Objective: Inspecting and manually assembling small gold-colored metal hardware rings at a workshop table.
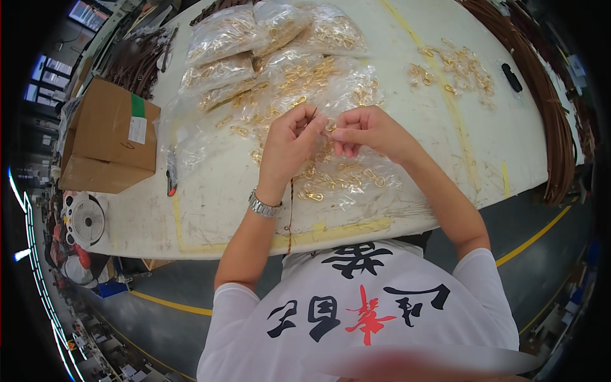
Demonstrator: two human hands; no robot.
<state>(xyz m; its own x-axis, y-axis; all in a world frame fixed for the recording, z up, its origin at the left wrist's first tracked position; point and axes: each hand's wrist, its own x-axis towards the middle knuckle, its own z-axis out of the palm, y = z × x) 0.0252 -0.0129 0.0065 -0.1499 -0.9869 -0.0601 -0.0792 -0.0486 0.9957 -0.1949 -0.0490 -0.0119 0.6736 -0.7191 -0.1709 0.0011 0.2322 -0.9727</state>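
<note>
My left hand (294,137), with a metal watch on its wrist, is closed in a pinch on a thin brown strap. The dark tip of the strap shows above the fingers, and its lower length (291,216) hangs down past the table's front edge. Right beside it, my right hand (366,130) pinches a small gold metal clasp (330,126), partly hidden by the fingers. Both hands meet above loose gold snap hooks (312,194), some in clear plastic wrappers. Fingertip detail is too small to make out.
Clear bags of gold hooks (223,32) are piled at the back. A cardboard box (114,137), a red-tipped cutter (171,181) and a white fan (84,219) are at left. More gold hooks (468,67), a black object (511,77) and brown straps (547,108) lie at right.
</note>
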